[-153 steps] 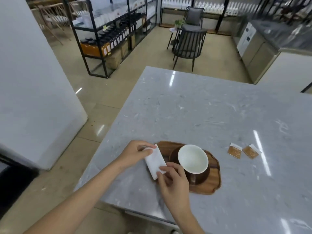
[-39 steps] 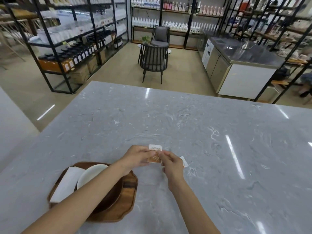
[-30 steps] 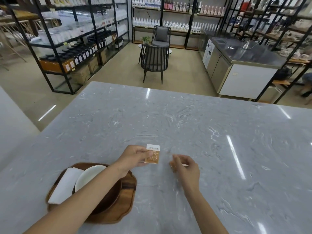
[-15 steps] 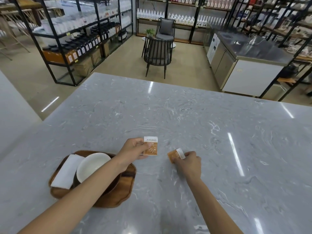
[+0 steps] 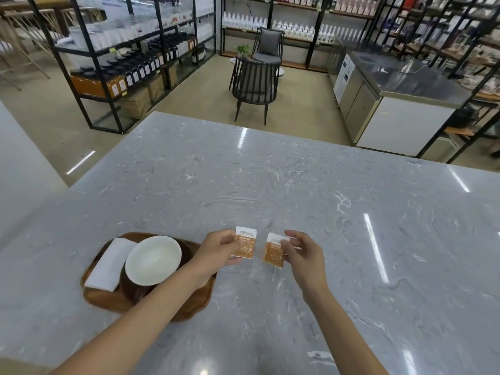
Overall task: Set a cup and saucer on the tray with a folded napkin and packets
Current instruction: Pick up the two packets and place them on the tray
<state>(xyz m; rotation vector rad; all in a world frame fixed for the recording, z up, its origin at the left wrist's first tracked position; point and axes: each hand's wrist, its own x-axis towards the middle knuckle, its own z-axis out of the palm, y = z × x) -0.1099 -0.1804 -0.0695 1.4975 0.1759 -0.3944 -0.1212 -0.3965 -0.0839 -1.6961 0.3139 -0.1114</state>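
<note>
A wooden tray (image 5: 189, 309) lies on the grey marble counter at the lower left. On it a white cup (image 5: 153, 259) sits on a dark brown saucer (image 5: 135, 289), and a folded white napkin (image 5: 109, 263) lies along the tray's left side. My left hand (image 5: 216, 251) pinches an orange-and-white packet (image 5: 245, 243) just right of the tray, above the counter. My right hand (image 5: 304, 253) holds a second orange-and-white packet (image 5: 273, 253) a little to the right of the first. The two packets are upright and apart.
The marble counter (image 5: 297, 190) stretches far ahead and to the right. Beyond it are black metal shelves with bottles (image 5: 140, 60), a dark chair (image 5: 255, 82) and a steel-topped cabinet (image 5: 392, 104). A white wall (image 5: 21, 158) stands at the left.
My right hand has picked the second packet off the counter and lifted it upright beside the first. My left hand has kept its packet and stayed near the tray's right edge.
</note>
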